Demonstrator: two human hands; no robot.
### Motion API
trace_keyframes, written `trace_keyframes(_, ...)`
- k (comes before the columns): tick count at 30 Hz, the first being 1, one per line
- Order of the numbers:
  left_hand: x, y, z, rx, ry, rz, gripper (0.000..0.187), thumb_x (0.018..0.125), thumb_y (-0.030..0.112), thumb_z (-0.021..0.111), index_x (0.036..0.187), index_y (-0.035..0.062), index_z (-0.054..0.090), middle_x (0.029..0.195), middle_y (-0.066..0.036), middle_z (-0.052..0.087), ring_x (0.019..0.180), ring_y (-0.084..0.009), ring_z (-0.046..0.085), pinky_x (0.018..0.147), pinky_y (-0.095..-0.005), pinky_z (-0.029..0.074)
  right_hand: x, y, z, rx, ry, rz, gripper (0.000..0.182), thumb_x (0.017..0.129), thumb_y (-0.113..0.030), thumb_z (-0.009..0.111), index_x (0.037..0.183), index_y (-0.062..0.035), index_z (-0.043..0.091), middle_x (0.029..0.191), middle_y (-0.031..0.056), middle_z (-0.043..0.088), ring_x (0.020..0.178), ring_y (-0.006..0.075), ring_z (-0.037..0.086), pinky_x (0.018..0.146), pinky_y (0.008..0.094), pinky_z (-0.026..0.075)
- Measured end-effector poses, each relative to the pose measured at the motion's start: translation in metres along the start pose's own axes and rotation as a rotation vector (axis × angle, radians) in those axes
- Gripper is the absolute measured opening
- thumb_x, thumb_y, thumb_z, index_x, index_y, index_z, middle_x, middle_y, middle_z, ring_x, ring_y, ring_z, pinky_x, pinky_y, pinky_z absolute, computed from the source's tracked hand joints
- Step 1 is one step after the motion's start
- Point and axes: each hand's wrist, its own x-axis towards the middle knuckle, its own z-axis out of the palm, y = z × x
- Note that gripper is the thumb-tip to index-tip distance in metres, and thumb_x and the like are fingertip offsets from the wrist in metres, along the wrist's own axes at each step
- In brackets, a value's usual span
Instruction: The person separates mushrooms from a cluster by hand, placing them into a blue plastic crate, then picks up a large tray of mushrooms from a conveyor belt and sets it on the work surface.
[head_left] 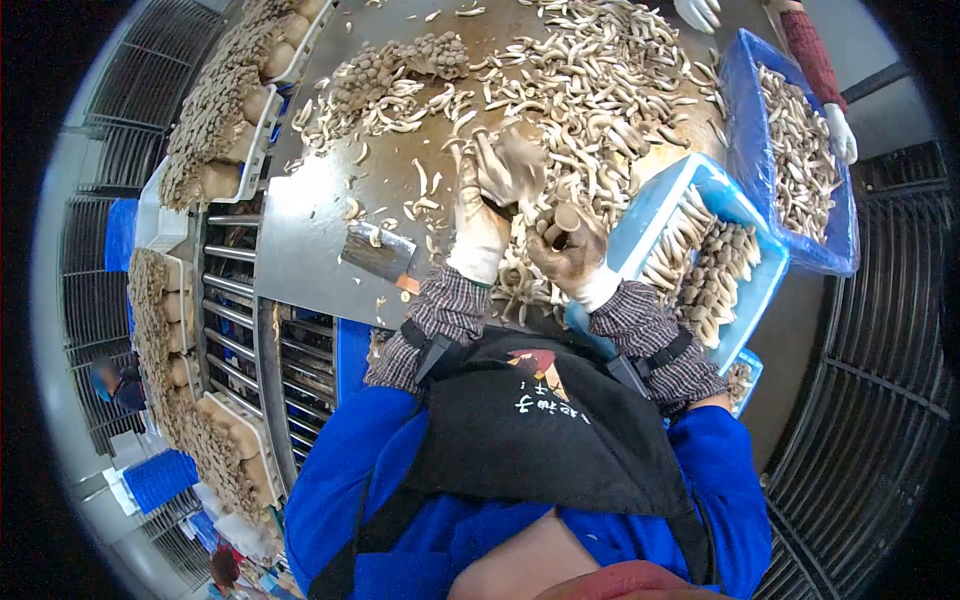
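Observation:
Gloved and dirty at the fingers, my left hand (pixel 474 222) is closed on a cluster of mushrooms (pixel 512 172) above the metal table (pixel 315 225). Just right of it, my right hand (pixel 572 248) is curled round a thick mushroom stem (pixel 568 218). Loose mushrooms (pixel 600 90) lie heaped beyond both hands. A cleaver (pixel 378 251) lies flat on the table to the left of my left hand. Beside my right hand is a light blue crate (pixel 690 175) with mushrooms laid in rows.
A blue-lined bin (pixel 740 130) of mushrooms stands at the right, with a co-worker's gloved hand (pixel 840 134) at its edge. Another gloved hand (pixel 697 14) is at the top. White trays (pixel 262 140) of mushroom blocks stand by the rollers (pixel 232 300) at left.

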Motion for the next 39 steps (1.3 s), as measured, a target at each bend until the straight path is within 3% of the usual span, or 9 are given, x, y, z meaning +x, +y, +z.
trace_keyframes(6,-0.001,0.007,0.006,-0.020,0.040,-0.213,0.053,0.093,0.052,0.057,0.130,0.0135,0.057,0.123,-0.009,0.063,0.108,-0.0270,0.062,0.094,-0.0461,0.053,0.006,0.018,0.013,0.185,0.136,-0.151,0.022,0.079,-0.011,0.072,0.096,-0.0043,0.059,0.079,0.0033,0.060,0.066,0.0150,0.058,0.061,0.0316,0.048)
trace_keyframes(11,-0.033,-0.008,0.042,-0.206,-0.065,-0.149,0.048,0.088,0.025,0.071,0.131,0.0092,0.054,0.120,-0.007,0.064,0.104,-0.0224,0.065,0.089,-0.0394,0.056,0.020,0.025,0.002,0.259,0.021,0.304,0.011,0.094,-0.007,0.060,0.103,-0.0042,0.055,0.085,0.0016,0.055,0.075,0.0105,0.051,0.067,0.0254,0.045)
trace_keyframes(16,-0.024,-0.015,-0.021,0.198,-0.218,-0.198,0.079,0.086,0.001,0.066,0.153,0.0183,0.027,0.142,-0.003,0.048,0.128,-0.0175,0.049,0.100,-0.0327,0.048,0.015,0.037,0.017,0.278,0.077,0.236,0.017,0.095,-0.002,0.059,0.110,-0.0035,0.051,0.096,0.0042,0.056,0.083,0.0089,0.052,0.073,0.0233,0.045)
trace_keyframes(18,-0.034,-0.009,0.007,0.262,-0.166,-0.083,0.042,0.089,0.006,0.065,0.129,0.0047,0.054,0.112,-0.010,0.065,0.096,-0.0218,0.067,0.082,-0.0345,0.058,0.014,0.032,0.020,0.465,0.086,0.305,0.012,0.096,-0.006,0.056,0.108,-0.0041,0.052,0.086,-0.0003,0.052,0.073,0.0072,0.048,0.062,0.0231,0.042)
trace_keyframes(19,-0.004,-0.029,-0.061,0.215,-0.158,-0.084,0.043,0.089,0.010,0.064,0.131,0.0046,0.053,0.115,-0.011,0.065,0.100,-0.0250,0.066,0.088,-0.0386,0.057,0.013,0.026,0.021,0.466,0.082,0.305,0.012,0.096,-0.006,0.056,0.108,-0.0041,0.052,0.086,-0.0003,0.052,0.073,0.0072,0.048,0.062,0.0231,0.042)
trace_keyframes(26,-0.003,0.007,-0.014,-0.268,0.080,-0.173,0.030,0.089,0.015,0.062,0.117,0.0036,0.059,0.117,-0.013,0.066,0.104,-0.0281,0.066,0.094,-0.0473,0.053,0.018,0.011,0.005,0.297,0.303,0.330,0.008,0.098,-0.009,0.055,0.102,-0.0021,0.054,0.078,-0.0016,0.053,0.072,0.0070,0.052,0.063,0.0226,0.044)
trace_keyframes(29,-0.009,0.004,-0.025,-0.221,-0.001,-0.192,0.023,0.090,0.014,0.061,0.110,0.0030,0.062,0.115,-0.013,0.066,0.104,-0.0271,0.065,0.095,-0.0446,0.053,0.038,0.038,-0.009,0.325,0.229,0.405,0.025,0.099,-0.026,0.055,0.103,-0.0015,0.056,0.083,0.0038,0.060,0.067,0.0093,0.055,0.054,0.0252,0.047)
trace_keyframes(32,0.001,-0.003,-0.060,-0.021,-0.233,-0.083,0.009,0.088,0.003,0.057,0.097,0.0014,0.061,0.096,-0.007,0.065,0.094,-0.0224,0.064,0.093,-0.0394,0.053,0.046,0.097,0.000,-0.034,0.292,0.339,0.053,0.093,-0.033,0.063,0.125,0.0077,0.051,0.113,0.0216,0.062,0.101,0.0284,0.063,0.089,0.0382,0.052)
trace_keyframes(39,-0.033,0.000,0.003,0.549,-0.215,0.085,0.062,0.081,-0.006,0.056,0.139,0.0118,0.040,0.123,-0.009,0.056,0.102,-0.0178,0.061,0.078,-0.0297,0.054,0.033,0.016,0.017,0.117,-0.042,0.190,0.056,0.080,-0.021,0.078,0.124,0.0042,0.054,0.119,0.0212,0.058,0.114,0.0294,0.056,0.100,0.0378,0.043)
